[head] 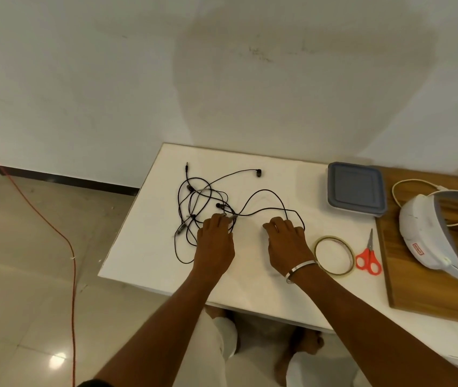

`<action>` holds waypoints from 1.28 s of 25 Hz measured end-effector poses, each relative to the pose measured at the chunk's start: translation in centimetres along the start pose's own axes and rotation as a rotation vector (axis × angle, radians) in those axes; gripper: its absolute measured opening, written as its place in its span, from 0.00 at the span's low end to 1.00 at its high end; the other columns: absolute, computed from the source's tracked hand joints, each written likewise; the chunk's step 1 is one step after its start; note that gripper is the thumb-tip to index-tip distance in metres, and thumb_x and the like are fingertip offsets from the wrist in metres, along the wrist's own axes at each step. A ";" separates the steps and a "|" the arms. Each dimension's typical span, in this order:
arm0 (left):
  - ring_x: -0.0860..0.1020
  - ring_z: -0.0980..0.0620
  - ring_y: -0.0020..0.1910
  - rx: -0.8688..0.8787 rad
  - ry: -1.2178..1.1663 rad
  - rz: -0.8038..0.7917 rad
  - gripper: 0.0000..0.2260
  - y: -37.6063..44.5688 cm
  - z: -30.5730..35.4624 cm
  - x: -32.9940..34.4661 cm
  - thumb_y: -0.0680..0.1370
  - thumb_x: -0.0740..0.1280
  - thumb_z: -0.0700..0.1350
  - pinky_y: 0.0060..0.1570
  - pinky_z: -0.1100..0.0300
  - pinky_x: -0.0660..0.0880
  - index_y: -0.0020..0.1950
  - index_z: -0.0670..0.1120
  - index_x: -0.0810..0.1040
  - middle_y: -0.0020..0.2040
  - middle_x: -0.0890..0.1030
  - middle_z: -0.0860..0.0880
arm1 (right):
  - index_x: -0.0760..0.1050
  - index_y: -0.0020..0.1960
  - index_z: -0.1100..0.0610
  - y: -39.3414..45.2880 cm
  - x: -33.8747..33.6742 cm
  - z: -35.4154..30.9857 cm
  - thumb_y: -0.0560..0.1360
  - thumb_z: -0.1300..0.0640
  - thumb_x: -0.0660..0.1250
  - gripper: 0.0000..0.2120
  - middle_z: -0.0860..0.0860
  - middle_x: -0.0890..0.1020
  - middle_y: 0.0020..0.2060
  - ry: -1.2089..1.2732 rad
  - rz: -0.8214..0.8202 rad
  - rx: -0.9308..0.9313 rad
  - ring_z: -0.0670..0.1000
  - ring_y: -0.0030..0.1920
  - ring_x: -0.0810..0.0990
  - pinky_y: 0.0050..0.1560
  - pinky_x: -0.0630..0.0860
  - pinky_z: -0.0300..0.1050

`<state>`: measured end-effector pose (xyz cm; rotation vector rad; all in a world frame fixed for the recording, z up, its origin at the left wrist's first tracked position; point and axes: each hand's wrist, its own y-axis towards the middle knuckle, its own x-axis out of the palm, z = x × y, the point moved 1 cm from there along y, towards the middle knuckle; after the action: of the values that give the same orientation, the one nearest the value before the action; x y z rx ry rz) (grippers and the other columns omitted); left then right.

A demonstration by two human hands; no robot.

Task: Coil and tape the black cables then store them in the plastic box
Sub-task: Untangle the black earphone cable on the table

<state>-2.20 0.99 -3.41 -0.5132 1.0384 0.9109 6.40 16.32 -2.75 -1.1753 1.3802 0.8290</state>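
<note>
Thin black cables (202, 196) lie in a loose tangle on the white table (144, 247), with an earbud end at the far side. My left hand (215, 241) rests palm down at the tangle's near right edge, its fingertips pinching a cable junction. My right hand (287, 241) lies palm down on a long loop of cable that arcs between the two hands; its fingertips touch the strand. The plastic box (356, 189), with its grey lid on, stands at the far right of the table. A roll of clear tape (334, 255) lies just right of my right wrist.
Red-handled scissors (368, 256) lie beside the tape. A wooden board (431, 280) on the right carries a white headset (434, 233) with a cream cord. A red cord (68, 247) trails across the floor on the left. The table's left edge is near the tangle.
</note>
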 end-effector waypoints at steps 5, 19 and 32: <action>0.75 0.45 0.58 0.007 -0.063 0.004 0.14 0.2 -0.7 -0.2 0.76 0.66 0.35 0.57 0.52 0.73 0.61 0.42 0.75 0.58 0.77 0.44 | 0.70 0.64 0.58 1.7 -0.5 -1.1 0.74 0.65 0.62 0.18 0.55 0.73 0.59 0.145 0.090 -0.036 0.57 0.58 0.73 0.56 0.71 0.49; 0.68 0.57 0.63 0.002 -0.383 0.219 0.17 0.5 -1.8 -2.4 0.77 0.66 0.37 0.67 0.67 0.65 0.65 0.45 0.72 0.63 0.73 0.51 | 0.77 0.58 0.55 5.3 -0.8 -4.8 0.77 0.56 0.63 0.11 0.53 0.77 0.56 0.244 0.160 -0.126 0.56 0.57 0.72 0.54 0.70 0.48; 0.75 0.60 0.28 0.114 -0.517 -0.055 0.07 2.4 4.4 -15.3 0.79 0.65 0.49 0.34 0.66 0.76 0.49 0.47 0.81 0.29 0.77 0.58 | 0.75 0.49 0.55 -0.7 -15.3 2.1 0.80 0.58 0.58 0.07 0.39 0.74 0.32 0.729 0.523 -0.030 0.41 0.32 0.75 0.34 0.68 0.29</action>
<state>-5.14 -0.42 12.38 -0.1900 0.5973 0.8684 6.41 21.17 11.91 -1.2093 2.3485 0.8046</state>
